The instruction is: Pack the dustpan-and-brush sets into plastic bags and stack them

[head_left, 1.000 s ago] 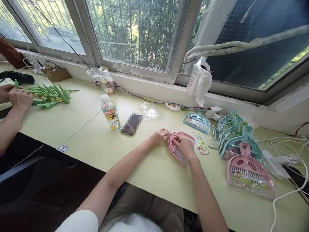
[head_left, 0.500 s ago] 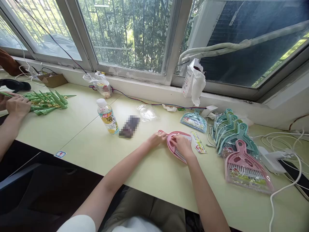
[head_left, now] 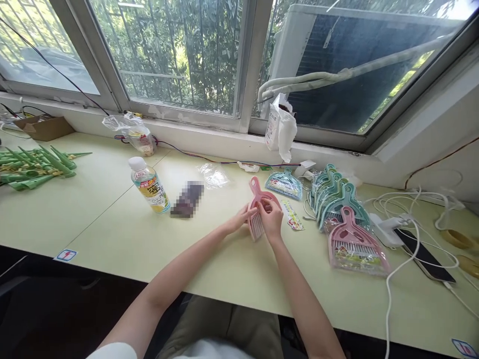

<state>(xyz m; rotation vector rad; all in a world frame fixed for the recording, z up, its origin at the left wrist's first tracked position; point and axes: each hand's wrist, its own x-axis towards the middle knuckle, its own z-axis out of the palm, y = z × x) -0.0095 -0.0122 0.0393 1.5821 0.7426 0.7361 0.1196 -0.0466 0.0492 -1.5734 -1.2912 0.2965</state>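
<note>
A small pink dustpan and brush set [head_left: 255,192] is between my hands, its looped handle pointing away from me and white bristles facing me. My left hand [head_left: 239,220] is closed on the set's left edge. On its right side, my right hand [head_left: 271,218] grips the upper body, its fingertips bent inward over the pan and partly hiding it. Just right of my hands lies a printed card [head_left: 293,215]. Beyond it is a blue dustpan and brush set [head_left: 284,184]. Clear-wrapped green-blue sets [head_left: 337,199] and a wrapped pink set [head_left: 355,244] overlap further right.
A drink bottle [head_left: 149,187] stands left of a blurred dark item [head_left: 187,199]. Clear plastic film [head_left: 215,176] lies behind. White cables and a phone [head_left: 426,257] are at the right, green leaf-like pieces [head_left: 41,167] at the far left. A window ledge borders the back.
The pink set has turned so its handle, which pointed left, now points away from me. My left hand has shifted from the handle to the pan's side. The view has swung right.
</note>
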